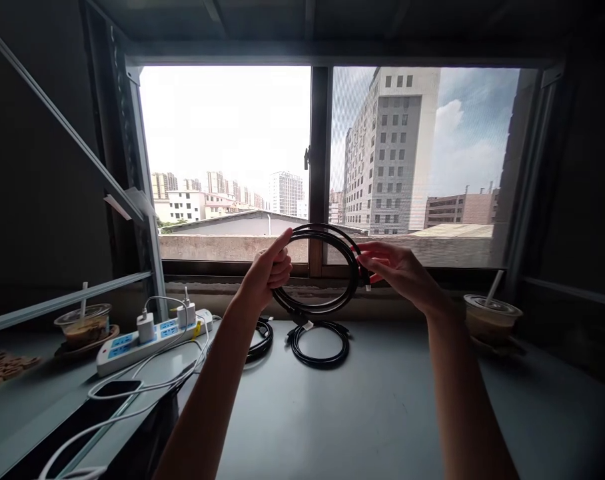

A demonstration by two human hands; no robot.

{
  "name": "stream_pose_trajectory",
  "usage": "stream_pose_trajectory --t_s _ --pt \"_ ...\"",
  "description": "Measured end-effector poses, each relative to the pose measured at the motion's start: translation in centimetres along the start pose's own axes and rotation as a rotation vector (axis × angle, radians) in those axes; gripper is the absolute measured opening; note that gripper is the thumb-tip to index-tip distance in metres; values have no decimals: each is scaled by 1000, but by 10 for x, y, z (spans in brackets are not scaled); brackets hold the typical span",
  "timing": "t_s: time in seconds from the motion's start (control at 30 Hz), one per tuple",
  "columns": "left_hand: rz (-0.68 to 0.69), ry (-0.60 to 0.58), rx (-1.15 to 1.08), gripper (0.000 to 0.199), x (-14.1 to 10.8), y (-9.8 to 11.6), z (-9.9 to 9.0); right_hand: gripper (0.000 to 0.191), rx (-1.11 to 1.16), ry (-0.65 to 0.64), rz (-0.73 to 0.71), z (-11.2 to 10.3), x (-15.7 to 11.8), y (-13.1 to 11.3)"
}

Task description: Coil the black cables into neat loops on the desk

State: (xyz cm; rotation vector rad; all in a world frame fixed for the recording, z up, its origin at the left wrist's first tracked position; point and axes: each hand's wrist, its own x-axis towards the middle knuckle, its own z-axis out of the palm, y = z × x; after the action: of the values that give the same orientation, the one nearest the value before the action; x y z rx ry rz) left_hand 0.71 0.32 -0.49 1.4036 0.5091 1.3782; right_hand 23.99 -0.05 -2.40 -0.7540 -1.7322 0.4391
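Between my two hands, a coiled black cable [351, 283] is held up above the table in front of the window. My left hand [272, 270] is closed around the left side of the coil, its thumb lying along the top. With thumb and fingers, my right hand [390, 263] pinches the coil's right side near a connector [367, 287] with a pale metal tip. Another connector with a light tip hangs at the bottom of the loop. Below on the table lies a second coiled black cable [320, 363], and a third coil [265, 340] is partly hidden behind my left forearm.
A white power strip [107, 363] with plugged-in chargers and looping white cords stands at left, near a dark phone [115, 389]. Drink cups with straws stand at far left [82, 323] and far right [492, 317]. A metal frame [150, 167] surrounds the window.
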Motion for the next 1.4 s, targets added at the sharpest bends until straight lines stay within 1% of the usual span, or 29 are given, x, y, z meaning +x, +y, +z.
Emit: stream_pose_trajectory --t_s 0.1,0.17,0.2,0.3,0.37,0.43,0.53,0.67,0.77,0.9,0.97,1.13,1.23,1.33,1.4 --pt "-84 -96 -12 54 -1 1 2 28 -58 137 5 6 4 3" --pt "-112 -124 -28 54 -2 2 3 27 -19 151 63 14 7 3" --pt "-105 -113 -32 54 -2 2 4 28 31 131 99 18 8 3" --pt "-20 -13 -12 54 -2 2 6 34 196 73 184 26 9 1" --pt "40 43 10 55 -2 3 6 36 286 79 220 27 8 -2" --pt "80 74 13 56 -1 3 5 37 358 89 235 25 7 -6" --pt "152 120 4 58 -1 2 5 37 383 81 192 24 5 -15" --pt "244 173 -23 59 -1 0 11 37 258 26 109 32 2 -28" --pt "239 159 0 59 -3 -1 14 39 216 10 107 40 1 -32" --pt "214 129 63 59 -4 2 11 40 189 -40 107 44 1 -34" --pt "230 129 86 59 -3 1 7 39 193 -23 84 46 1 -36" --pt "343 204 110 58 8 -12 -5 34 228 5 24 53 2 -34" --pt "374 165 78 55 13 -20 -10 31 220 45 4 59 5 -28" --pt "388 125 41 54 14 -23 -8 31 218 110 22 62 7 -24" --pt "423 158 4 54 13 -25 -1 33 251 137 51 62 7 -25"
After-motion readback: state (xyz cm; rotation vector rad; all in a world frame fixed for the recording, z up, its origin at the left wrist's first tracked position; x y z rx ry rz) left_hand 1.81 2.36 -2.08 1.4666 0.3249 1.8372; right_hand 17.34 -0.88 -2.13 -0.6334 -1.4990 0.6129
